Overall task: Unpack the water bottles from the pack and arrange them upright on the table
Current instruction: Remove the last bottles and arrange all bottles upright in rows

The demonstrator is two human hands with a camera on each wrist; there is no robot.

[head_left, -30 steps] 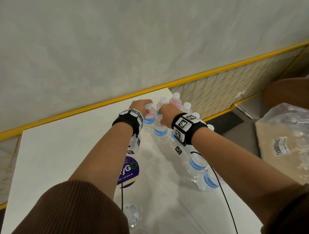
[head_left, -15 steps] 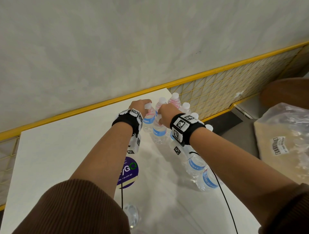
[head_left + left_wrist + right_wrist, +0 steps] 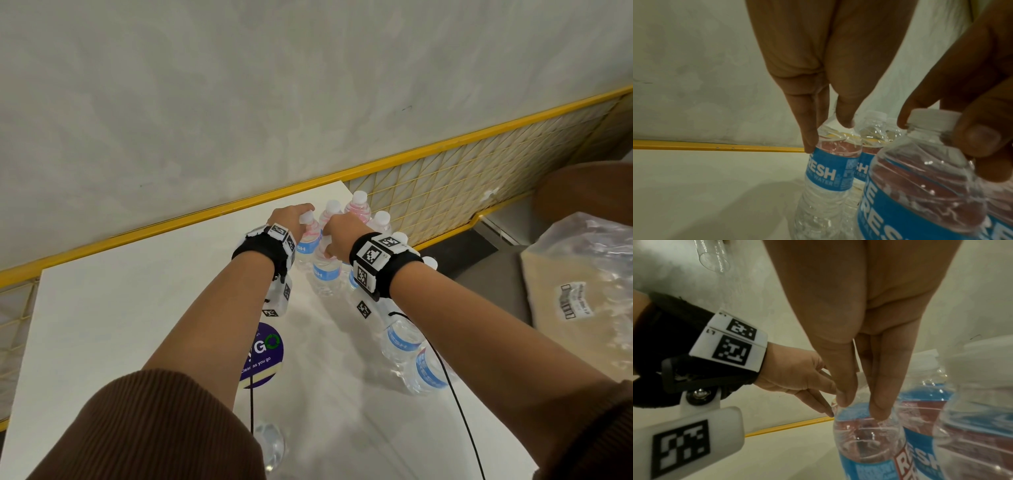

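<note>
Our left hand [image 3: 291, 219] pinches one bottle [image 3: 306, 245] near its neck, and our right hand [image 3: 339, 236] grips the cap of another bottle [image 3: 323, 270], both at the centre of the head view. Around them a cluster of bottles [image 3: 358, 210] stands upright on the table [image 3: 102, 325]. At the right edge lies the crumpled plastic wrap [image 3: 582, 291], seemingly emptied; we judge only final straightening remains.

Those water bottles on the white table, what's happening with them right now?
A person is setting out water bottles upright at the far corner of the white table. The left hand holds one bottle by its neck, and the right hand grips the bottle next to it near the cap. More bottles stand along the table's right edge. The crumpled plastic pack wrap lies off to the right.
</note>
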